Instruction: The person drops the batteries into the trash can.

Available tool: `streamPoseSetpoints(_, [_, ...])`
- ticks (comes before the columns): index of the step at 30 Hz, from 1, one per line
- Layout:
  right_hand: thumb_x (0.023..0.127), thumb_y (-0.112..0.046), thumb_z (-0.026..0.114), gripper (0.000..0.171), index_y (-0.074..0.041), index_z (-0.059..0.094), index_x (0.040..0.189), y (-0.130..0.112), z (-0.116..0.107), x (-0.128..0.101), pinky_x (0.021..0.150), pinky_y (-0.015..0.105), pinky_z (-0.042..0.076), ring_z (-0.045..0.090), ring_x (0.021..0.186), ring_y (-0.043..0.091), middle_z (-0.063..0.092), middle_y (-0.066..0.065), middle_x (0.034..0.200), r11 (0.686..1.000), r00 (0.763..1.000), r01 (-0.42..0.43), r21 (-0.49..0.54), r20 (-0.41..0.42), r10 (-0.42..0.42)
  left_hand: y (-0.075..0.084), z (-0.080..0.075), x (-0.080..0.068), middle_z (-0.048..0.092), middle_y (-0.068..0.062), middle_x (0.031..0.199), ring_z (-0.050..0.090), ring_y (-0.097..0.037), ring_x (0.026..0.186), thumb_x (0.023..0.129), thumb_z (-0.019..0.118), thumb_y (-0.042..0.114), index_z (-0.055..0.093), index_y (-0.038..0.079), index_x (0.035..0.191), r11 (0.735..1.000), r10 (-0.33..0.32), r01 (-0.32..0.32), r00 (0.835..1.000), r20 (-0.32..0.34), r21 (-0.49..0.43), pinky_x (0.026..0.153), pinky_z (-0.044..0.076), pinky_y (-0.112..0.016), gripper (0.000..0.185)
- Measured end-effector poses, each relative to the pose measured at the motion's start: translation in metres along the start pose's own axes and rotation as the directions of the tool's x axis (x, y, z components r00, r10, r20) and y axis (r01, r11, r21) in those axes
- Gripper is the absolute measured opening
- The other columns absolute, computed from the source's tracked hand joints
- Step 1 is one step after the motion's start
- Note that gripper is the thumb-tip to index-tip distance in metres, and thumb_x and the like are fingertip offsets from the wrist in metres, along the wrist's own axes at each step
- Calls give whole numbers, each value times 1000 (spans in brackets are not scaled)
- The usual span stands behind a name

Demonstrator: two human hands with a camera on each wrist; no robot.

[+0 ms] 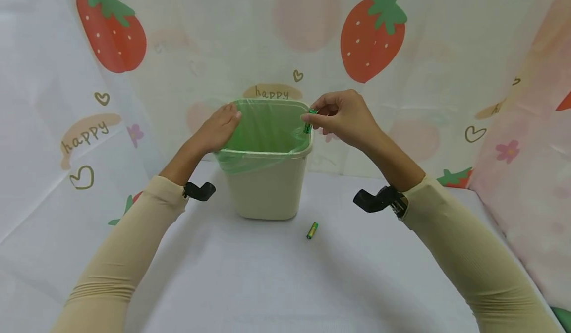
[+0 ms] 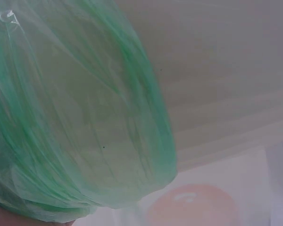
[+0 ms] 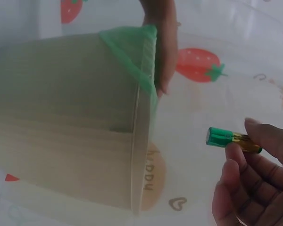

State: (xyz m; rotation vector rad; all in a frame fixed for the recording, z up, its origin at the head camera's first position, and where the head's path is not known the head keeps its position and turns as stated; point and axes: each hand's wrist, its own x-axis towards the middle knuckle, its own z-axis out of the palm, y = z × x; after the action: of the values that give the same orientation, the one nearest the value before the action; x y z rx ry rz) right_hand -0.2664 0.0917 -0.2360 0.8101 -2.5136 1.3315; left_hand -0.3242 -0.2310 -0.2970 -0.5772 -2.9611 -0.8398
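Note:
A cream trash bin (image 1: 267,189) lined with a green plastic bag (image 1: 267,125) stands upright. My left hand (image 1: 218,127) rests on the bin's left rim with its fingers straight over the liner. Between thumb and fingertips, my right hand (image 1: 345,120) pinches a green and gold battery (image 1: 308,125) at the bin's right rim; the right wrist view shows this battery (image 3: 233,140) outside the bin, apart from the rim. A second battery (image 1: 312,230) lies on the white table in front of the bin. In the left wrist view the bag (image 2: 85,117) hangs over the bin's outer wall.
White cloth covers the table (image 1: 267,283). Behind the bin hangs a curtain (image 1: 200,35) printed with strawberries, hearts and words, and it continues along both sides. Each wrist carries a black camera mount (image 1: 376,200).

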Motion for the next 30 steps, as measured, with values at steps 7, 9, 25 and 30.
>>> streamPoseSetpoints(7, [90, -26, 80, 22, -7, 76, 98, -2, 15, 23, 53, 30, 53, 67, 69, 29, 75, 8, 82, 999, 999, -38, -36, 30, 39, 0, -1, 2, -2, -25, 167, -6, -37, 155, 113, 14, 40, 2, -10, 157, 1000, 5, -5, 1000, 9, 26, 125, -1, -47, 68])
streamPoseSetpoints(9, [90, -25, 79, 22, -6, 75, 99, 0, 21, 28, 57, 31, 53, 69, 72, 32, 76, 8, 84, 999, 998, -44, -26, 47, 45, -1, 0, 2, -2, -25, 167, -6, -36, 155, 113, 14, 41, 2, -9, 158, 1000, -1, 1, 1000, 8, 23, 125, -1, -47, 69])
streamPoseSetpoints(25, [92, -20, 78, 21, -2, 76, 102, 18, 52, 53, 68, 42, 58, 68, 76, 42, 75, 12, 83, 994, 988, -112, -12, 105, 112, 0, 0, 0, 0, -24, 167, -5, -36, 155, 113, 14, 40, 4, -9, 158, 1000, -1, 1, 1000, -1, 29, 125, 0, -47, 68])
streamPoseSetpoints(30, [94, -19, 77, 17, -5, 77, 103, 19, 56, 55, 65, 40, 55, 65, 75, 44, 76, 11, 86, 993, 987, -118, -16, 111, 119, 0, 0, 0, 0, -24, 167, -6, -35, 156, 113, 15, 39, 4, -9, 158, 1000, -2, 2, 1000, 2, 30, 125, 0, -47, 67])
